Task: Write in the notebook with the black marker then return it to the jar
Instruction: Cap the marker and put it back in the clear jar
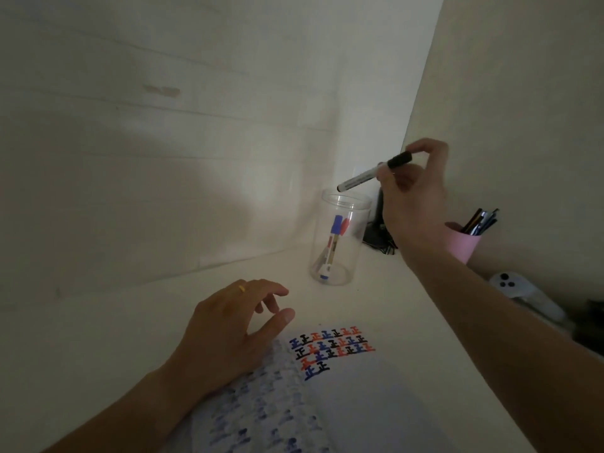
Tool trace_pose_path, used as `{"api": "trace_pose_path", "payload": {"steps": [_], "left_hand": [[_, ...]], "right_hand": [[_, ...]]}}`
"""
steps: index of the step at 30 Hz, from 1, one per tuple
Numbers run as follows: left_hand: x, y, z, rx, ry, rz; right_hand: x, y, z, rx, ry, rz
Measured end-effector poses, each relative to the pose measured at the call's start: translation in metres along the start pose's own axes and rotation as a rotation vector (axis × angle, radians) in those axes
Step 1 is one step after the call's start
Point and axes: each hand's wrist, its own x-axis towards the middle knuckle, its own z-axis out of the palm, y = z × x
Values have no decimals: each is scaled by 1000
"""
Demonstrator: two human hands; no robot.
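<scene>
Notebook (343,387): lies open on the desk (114,338), nearest me, its page carrying rows of black, red and blue marks.
Left hand (228,325): rests at the page's edge, grip loose and empty, probably steadying the book.
Jar (340,237): clear, upright, already holding a blue and a red marker.
Right hand (415,194): raised over the jar, grip closed on the black marker (376,171).
Marker: white barrel, black cap, tilted with its lower end just above the rim, likely ready to drop in.
</scene>
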Motion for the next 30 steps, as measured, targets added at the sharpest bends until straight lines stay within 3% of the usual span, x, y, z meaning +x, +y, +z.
{"api": "trace_pose_path", "payload": {"steps": [5,13,22,30], "left_hand": [[0,-2,1,22,-2,11],[-1,-4,2,35,0,26],[-1,-4,3,26,8,59],[0,-4,2,47,-11,76]], "right_hand": [[16,18,24,-280,-148,-41],[16,38,40,-562,-308,57],[17,36,41,-635,-427,165],[12,26,23,-579,-380,118]]}}
